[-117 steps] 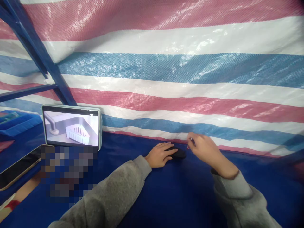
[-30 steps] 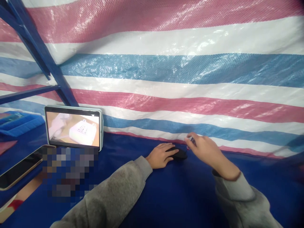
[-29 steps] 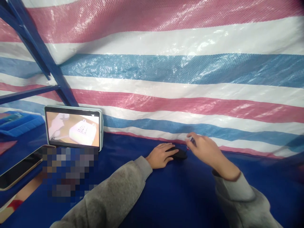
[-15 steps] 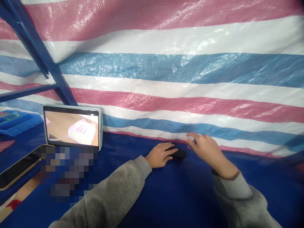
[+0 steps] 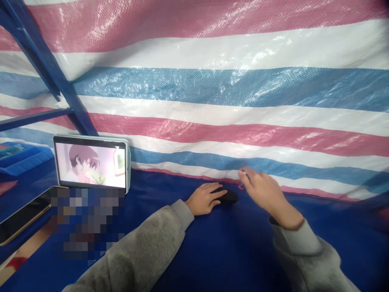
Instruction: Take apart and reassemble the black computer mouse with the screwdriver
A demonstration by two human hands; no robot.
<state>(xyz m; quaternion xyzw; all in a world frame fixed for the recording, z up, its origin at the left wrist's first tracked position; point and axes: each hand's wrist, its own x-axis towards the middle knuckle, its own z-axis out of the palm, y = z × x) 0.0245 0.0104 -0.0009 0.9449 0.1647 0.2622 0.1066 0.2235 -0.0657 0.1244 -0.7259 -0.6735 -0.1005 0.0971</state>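
Note:
My left hand point(image 5: 204, 199) lies over a black computer mouse point(image 5: 228, 196) on the blue tabletop, fingers across its left end and holding it there. Just right of the mouse, my right hand point(image 5: 263, 190) is raised with thumb and forefinger brought together. Between those fingers is a small slim item point(image 5: 241, 186), partly clear with a pinkish-red tint; its kind is too small to make out. Its tip hangs near the mouse's far right edge, and whether they touch I cannot tell.
A tablet point(image 5: 91, 162) playing a cartoon stands at the back left. Before it lie a phone point(image 5: 27, 217) and a blurred-out patch, with another person's forearm point(image 5: 36, 241) beside them. Blue trays point(image 5: 27, 158) sit far left. Striped sheeting point(image 5: 212, 121) hangs behind the blue table point(image 5: 225, 247).
My right thumb and forefinger have drawn closer together around the small item. My left hand stays on the mouse. The tablet's picture has switched from a white box to a cartoon figure.

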